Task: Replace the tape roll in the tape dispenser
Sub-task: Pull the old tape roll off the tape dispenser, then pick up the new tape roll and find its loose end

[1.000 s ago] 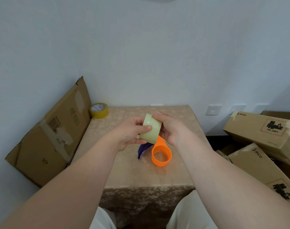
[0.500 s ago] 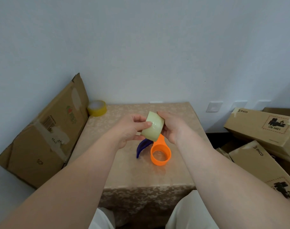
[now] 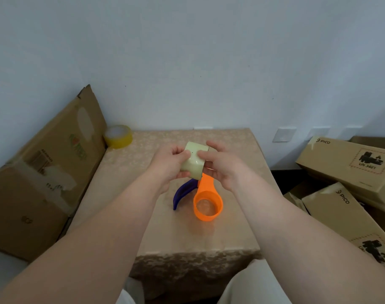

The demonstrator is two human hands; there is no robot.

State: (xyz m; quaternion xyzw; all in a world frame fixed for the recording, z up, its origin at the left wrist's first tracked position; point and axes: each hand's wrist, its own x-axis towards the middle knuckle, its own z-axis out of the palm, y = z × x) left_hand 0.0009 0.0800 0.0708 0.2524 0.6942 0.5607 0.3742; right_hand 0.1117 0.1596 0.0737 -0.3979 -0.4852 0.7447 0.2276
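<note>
A pale cream tape roll [image 3: 194, 161] is held in the air above the table between both hands. My left hand [image 3: 168, 165] grips its left side with thumb and fingers. My right hand [image 3: 224, 167] holds its right side, fingertips resting on the roll's outer face. Below the roll, the orange tape dispenser [image 3: 207, 199] lies on the table with its empty round ring toward me. Its dark blue curved handle [image 3: 184, 191] sticks out to the left. The dispenser's far end is hidden behind the roll.
A yellow tape roll [image 3: 118, 136] sits at the table's [image 3: 143, 205] far left corner. A large cardboard box [image 3: 40, 172] leans against the wall on the left. Several brown cartons [image 3: 349, 163] are stacked to the right. My knees show under the table's near edge.
The roll has turned slightly in my hands and my right fingers have shifted onto its outer face. The view has tilted, so everything sits a little higher in frame.
</note>
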